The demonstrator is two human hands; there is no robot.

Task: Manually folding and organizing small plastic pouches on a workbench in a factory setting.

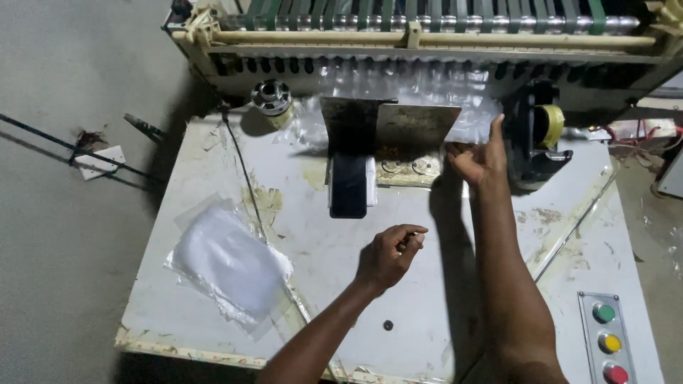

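Observation:
My left hand (390, 254) hovers over the middle of the worn white table (320, 284), its fingers curled loosely with nothing visible in them. My right hand (478, 155) reaches to the back of the table, fingers on a sheet of clear plastic film (473, 121) that comes out of the machine. It sits just right of a bent metal guide plate (398, 128). A dark flat block (348, 186) lies in front of that plate.
A stack of clear plastic bags (231, 263) lies on the table's left. A roller machine (427, 28) spans the back. A tape dispenser with a yellow roll (544, 131) stands at right. Green, yellow and red buttons (608, 343) sit at lower right.

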